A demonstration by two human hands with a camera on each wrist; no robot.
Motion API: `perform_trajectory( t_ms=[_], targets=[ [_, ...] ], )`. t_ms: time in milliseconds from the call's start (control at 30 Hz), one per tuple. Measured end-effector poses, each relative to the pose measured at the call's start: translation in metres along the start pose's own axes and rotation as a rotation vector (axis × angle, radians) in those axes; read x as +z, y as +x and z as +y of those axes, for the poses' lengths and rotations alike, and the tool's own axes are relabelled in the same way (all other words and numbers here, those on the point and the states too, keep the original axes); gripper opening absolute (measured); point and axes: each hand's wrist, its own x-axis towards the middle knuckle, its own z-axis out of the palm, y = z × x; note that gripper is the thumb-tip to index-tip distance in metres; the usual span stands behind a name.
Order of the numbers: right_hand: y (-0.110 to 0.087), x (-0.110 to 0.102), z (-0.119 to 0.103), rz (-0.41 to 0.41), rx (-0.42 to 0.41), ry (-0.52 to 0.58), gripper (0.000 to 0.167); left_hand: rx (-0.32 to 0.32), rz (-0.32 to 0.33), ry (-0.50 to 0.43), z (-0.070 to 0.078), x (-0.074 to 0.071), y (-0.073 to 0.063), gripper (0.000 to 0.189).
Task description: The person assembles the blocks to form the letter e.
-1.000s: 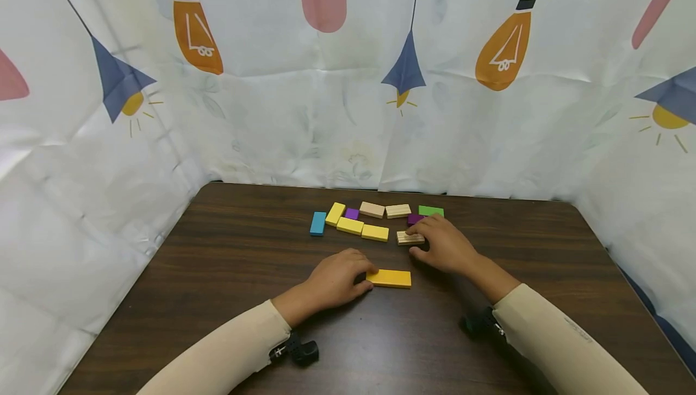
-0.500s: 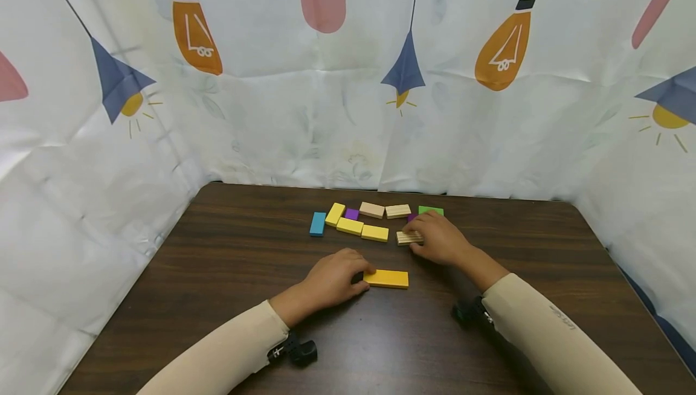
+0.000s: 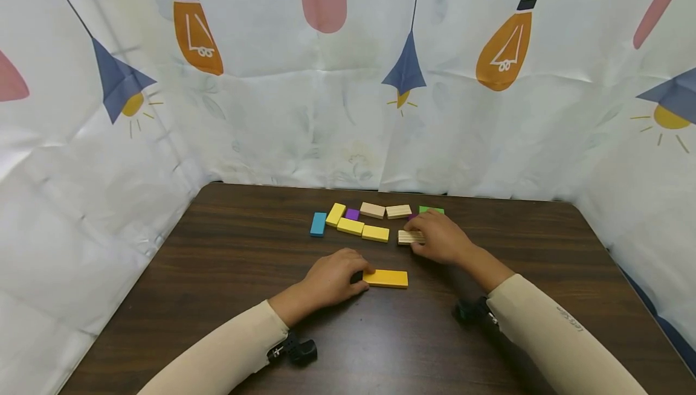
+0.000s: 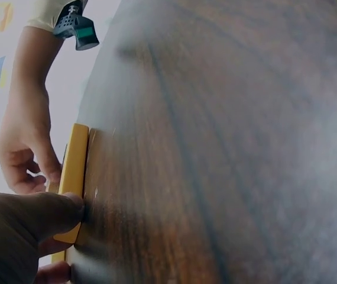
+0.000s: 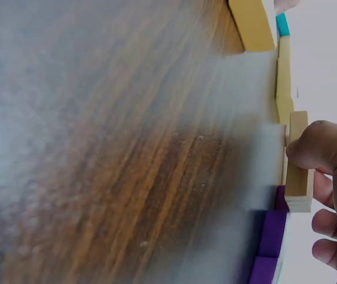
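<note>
In the head view my left hand (image 3: pixel 334 277) pinches one end of a long orange-yellow wooden block (image 3: pixel 387 279) lying crosswise near the table's middle. The thumb presses the block's near side in the left wrist view, where the yellow block (image 4: pixel 75 163) shows edge-on. Farther back and to the right, my right hand (image 3: pixel 443 239) grips a natural-wood block (image 3: pixel 409 237) with striped grain. From the right wrist, the thumb lies across this pale block (image 5: pixel 298 184) with the fingers behind it. The right hand partly hides a dark purple block and a green block (image 3: pixel 429 209).
Along the back of the dark table (image 3: pixel 244 250) lie a blue block (image 3: pixel 318 224), several yellow blocks (image 3: pixel 375 234), a purple block (image 3: pixel 352 214) and two more natural-wood blocks (image 3: pixel 399 211). Behind the table's far edge hangs a white printed curtain (image 3: pixel 261 129).
My right hand has shifted slightly left and closed its thumb and fingers on the natural-wood block. My left hand has slid a little left with the yellow block.
</note>
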Motion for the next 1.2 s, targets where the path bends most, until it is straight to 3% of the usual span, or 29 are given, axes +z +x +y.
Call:
perform_trajectory(
  t_ms=[333,633,1200],
  targets=[
    [-0.028,-0.007,-0.013,-0.070,0.037,0.078,0.031,-0.002,0.001,0.004,0.000,0.000,0.000,0.024],
    [-0.048,-0.005,-0.018,-0.080,0.024,0.092,0.031,-0.006,0.003,0.010,-0.001,0.001,0.001,0.023],
    [-0.064,0.001,-0.022,-0.086,0.008,0.121,0.030,-0.044,0.018,-0.003,-0.005,-0.001,0.007,0.023]
  ],
)
